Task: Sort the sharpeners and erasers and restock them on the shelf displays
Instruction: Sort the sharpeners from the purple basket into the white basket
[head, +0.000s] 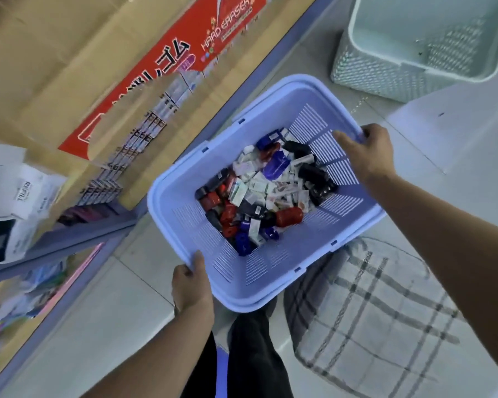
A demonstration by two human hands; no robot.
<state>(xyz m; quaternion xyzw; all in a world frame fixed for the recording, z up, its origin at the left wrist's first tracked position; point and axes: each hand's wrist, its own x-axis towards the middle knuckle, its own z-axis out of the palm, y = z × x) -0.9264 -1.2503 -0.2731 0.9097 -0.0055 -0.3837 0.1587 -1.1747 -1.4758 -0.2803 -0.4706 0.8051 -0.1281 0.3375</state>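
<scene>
A lilac plastic basket [184, 219] with slotted walls hangs above the floor, held by both hands. My left hand [191, 285] grips its near rim, thumb over the edge. My right hand [367, 152] grips the far right rim. In the bottom lies a mixed heap of sharpeners and erasers [263, 193]: red, blue and black sharpeners among white wrapped erasers. To the left stands a shelf display [133, 156] with a red eraser box [167, 70] and rows of small packs.
A pale green basket [391, 73] stands on the tiled floor at the upper right. A checked grey cushion [371, 320] lies below the lilac basket. White refill boxes [15, 196] sit on the shelf at the left. My dark trouser legs [250, 354] show at the bottom.
</scene>
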